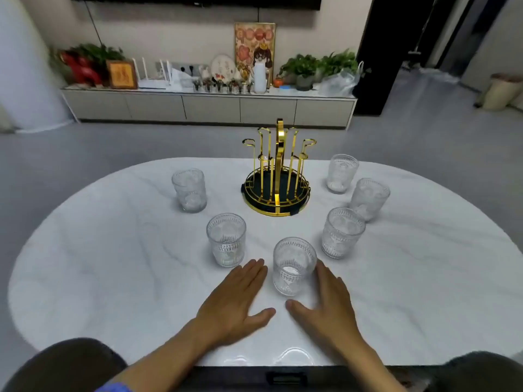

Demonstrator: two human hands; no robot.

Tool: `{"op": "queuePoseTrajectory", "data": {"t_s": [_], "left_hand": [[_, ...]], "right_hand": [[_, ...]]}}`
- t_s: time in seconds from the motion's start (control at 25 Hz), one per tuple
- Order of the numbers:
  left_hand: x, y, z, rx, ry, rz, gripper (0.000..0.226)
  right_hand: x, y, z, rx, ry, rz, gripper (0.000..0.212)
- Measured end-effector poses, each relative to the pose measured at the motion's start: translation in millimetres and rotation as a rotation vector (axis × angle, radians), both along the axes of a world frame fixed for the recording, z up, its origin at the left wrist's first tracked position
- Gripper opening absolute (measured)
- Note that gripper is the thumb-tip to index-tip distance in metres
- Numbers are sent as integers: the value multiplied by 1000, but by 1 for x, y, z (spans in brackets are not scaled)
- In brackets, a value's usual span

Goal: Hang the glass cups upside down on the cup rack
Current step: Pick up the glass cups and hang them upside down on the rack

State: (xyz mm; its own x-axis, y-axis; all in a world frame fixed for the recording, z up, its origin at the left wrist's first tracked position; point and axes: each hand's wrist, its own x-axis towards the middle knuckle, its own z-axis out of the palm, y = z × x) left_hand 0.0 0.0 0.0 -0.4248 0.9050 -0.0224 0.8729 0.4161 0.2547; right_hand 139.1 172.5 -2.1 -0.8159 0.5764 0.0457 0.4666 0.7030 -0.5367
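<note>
A gold wire cup rack (276, 176) with a dark round base stands at the middle of the white marble table (113, 264); its pegs carry no cups. Several patterned glass cups stand upright around it. The nearest cup (293, 265) sits between my hands. My left hand (239, 301) lies flat on the table just left of it, fingers apart, holding nothing. My right hand (328, 304) lies flat just right of it, also empty. Other cups stand at the left (189, 190), front left (226, 239), right (341, 232) and far right (368, 199), (341, 173).
The table's rounded edge drops to a grey floor beyond. A long low cabinet (209, 106) with plants, frames and ornaments stands against the far wall. My knees show at the bottom corners.
</note>
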Motion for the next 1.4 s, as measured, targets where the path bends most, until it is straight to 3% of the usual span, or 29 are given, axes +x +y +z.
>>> {"op": "queuePoseTrajectory", "data": {"t_s": [0.08,0.16,0.36,0.44,0.52,0.6,0.68,0.84,1.04,1.4], "left_hand": [[10,2,9,25,-16,45,85],[20,4,13,7,-64,69,81],[23,-7,45,97,-153,107,64],[23,-5,71,261,-236,157,49],[10,7,109,546,-324,203,33],[-17,31,149,747,-243,219,28],[-51,66,188,781,-137,205,30],[-118,144,221,571,24,195,38],[-170,189,197,307,53,118,52],[-191,195,179,416,-71,127,53]], "right_hand": [[-6,-10,11,-129,125,-36,83],[-14,-17,19,-181,102,-80,74],[-21,-18,32,-439,305,-105,75],[-23,-16,47,-537,447,-124,69],[-28,-1,74,-555,611,-115,68],[-36,27,117,-531,756,-105,68],[-47,54,164,-430,830,-121,67],[-85,99,212,-91,717,-95,66],[-149,130,195,232,506,13,56],[-179,136,143,246,314,119,56]]}}
